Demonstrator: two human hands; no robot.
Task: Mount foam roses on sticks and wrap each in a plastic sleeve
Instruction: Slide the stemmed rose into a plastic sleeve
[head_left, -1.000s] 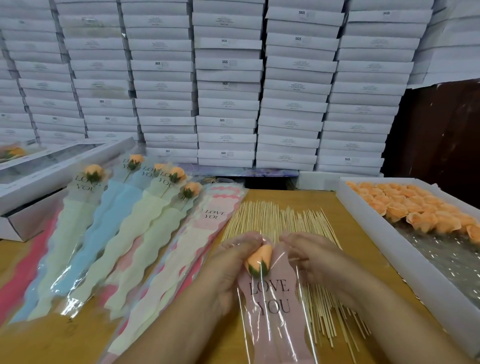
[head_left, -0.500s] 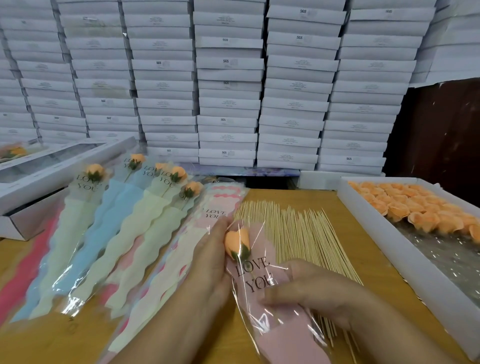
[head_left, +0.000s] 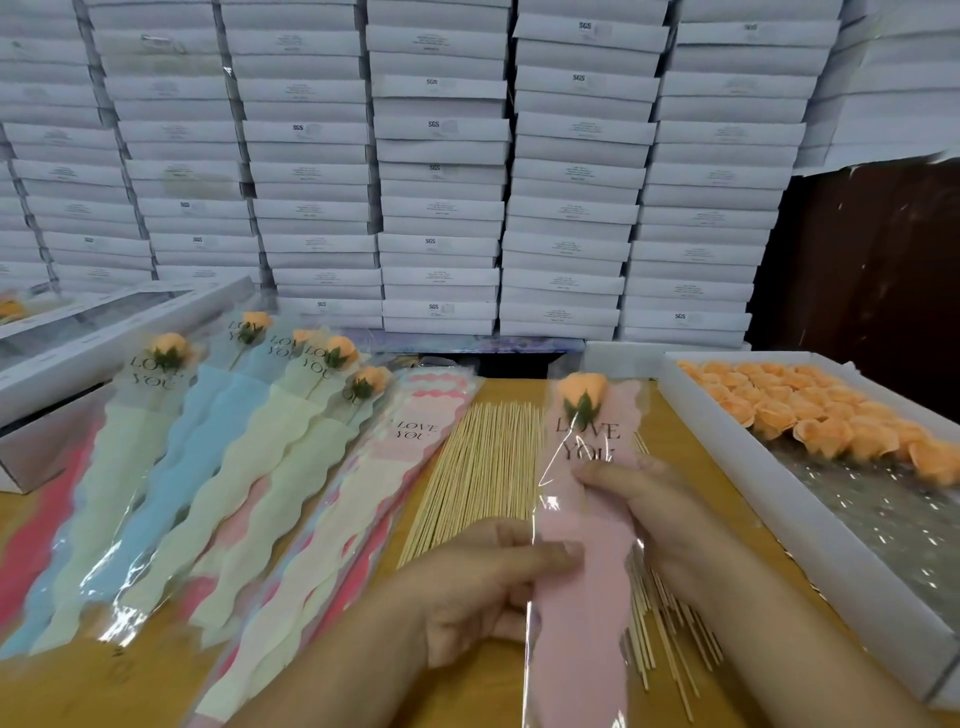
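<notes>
Since a moment ago you have been shifting the pink plastic sleeve printed "LOVE YOU" from the left edge of the loose bamboo sticks to their right side, and it is now standing nearly lengthwise in front of you. The orange foam rose with green calyx is sitting inside the sleeve's top, above the lettering. I am reading this as the rose being fully seated, with this piece nearing the point of joining the finished wrapped roses in pastel sleeves fanned at the left.

Your left hand is pinching the sleeve's left edge at mid-length, thumb on top and fingers curled beneath. Your right hand is gripping the right edge higher up, thumb lying across the front just under the lettering. Both hands are closing on the sleeve alone.

The white tray of loose orange foam roses is sitting at your right, untouched.
</notes>
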